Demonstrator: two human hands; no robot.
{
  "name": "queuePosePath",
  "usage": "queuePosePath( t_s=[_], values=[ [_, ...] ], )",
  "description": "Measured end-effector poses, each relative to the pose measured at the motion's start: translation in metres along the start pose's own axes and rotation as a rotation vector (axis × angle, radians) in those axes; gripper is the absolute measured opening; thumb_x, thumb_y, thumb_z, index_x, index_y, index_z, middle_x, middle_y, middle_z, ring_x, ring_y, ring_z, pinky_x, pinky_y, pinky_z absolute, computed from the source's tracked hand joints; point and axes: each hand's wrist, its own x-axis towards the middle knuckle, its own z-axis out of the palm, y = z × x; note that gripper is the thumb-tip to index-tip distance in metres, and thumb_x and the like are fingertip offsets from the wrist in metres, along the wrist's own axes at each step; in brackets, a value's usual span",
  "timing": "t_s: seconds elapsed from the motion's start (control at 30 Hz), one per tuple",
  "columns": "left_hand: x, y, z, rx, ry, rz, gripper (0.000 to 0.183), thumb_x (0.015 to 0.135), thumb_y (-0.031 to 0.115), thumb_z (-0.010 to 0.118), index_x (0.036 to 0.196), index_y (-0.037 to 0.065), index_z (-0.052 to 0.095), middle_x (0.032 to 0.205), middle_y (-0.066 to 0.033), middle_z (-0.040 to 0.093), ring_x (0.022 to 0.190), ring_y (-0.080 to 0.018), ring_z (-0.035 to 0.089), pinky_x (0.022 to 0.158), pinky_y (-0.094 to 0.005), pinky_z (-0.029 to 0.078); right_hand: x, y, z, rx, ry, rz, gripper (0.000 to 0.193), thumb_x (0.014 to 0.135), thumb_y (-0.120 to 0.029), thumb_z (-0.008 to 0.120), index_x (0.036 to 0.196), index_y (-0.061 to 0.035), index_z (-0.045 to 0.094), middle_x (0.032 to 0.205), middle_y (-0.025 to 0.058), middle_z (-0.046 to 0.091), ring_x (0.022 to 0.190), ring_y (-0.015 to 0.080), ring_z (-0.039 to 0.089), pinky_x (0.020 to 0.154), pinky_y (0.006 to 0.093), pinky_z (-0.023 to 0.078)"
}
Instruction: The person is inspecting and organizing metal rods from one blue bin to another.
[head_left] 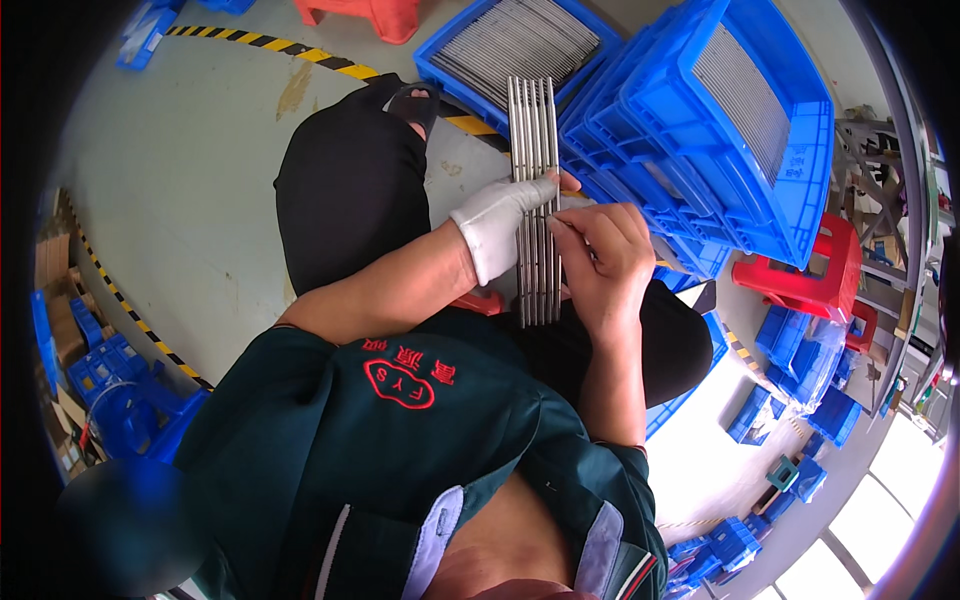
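Several slim, shiny metal rods lie side by side in a flat row above my lap. My left hand, in a white glove with bare fingertips, is closed round the row from the left, its thumb across the top. From the right, my bare right hand has its thumb and bent index finger pinched at the row's right edge, near the middle of its length. Whether those fingertips grip one rod or only press on it, I cannot tell. The palm side under the rods is hidden.
A blue crate full of similar rods stands just beyond my hands. Stacked blue crates rise to the right, the top one holding more rods. A red stool stands beside them. Yellow-black tape marks the floor.
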Motion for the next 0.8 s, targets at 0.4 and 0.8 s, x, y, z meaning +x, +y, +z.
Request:
queuePosePath(
  t_s=[0.4, 0.8],
  values=[
    [-0.001, 0.002, 0.001, -0.025, -0.093, 0.001, 0.027, 0.098, 0.028, 0.047, 0.11, 0.005, 0.056, 0.097, -0.0084, 0.062, 0.085, -0.0171, 0.063, 0.077, -0.0296, 0.053, 0.002, -0.002, -0.004, -0.024, -0.021, -0.014, 0.01, 0.067, -0.003, 0.073, 0.076, -0.004, 0.068, 0.073, 0.0052, 0.061, 0.072, 0.0226, 0.056, 0.066, 0.0323, 0.045],
    [0.002, -0.001, 0.001, -0.048, -0.079, -0.025, 0.027, 0.098, 0.027, 0.048, 0.111, 0.004, 0.055, 0.097, -0.0086, 0.061, 0.084, -0.0166, 0.063, 0.073, -0.0287, 0.055, 0.002, -0.006, -0.006, 0.019, 0.013, 0.014, 0.014, 0.065, -0.003, 0.074, 0.078, -0.0037, 0.07, 0.079, 0.0055, 0.059, 0.078, 0.0214, 0.054, 0.07, 0.0315, 0.045]
  ],
)
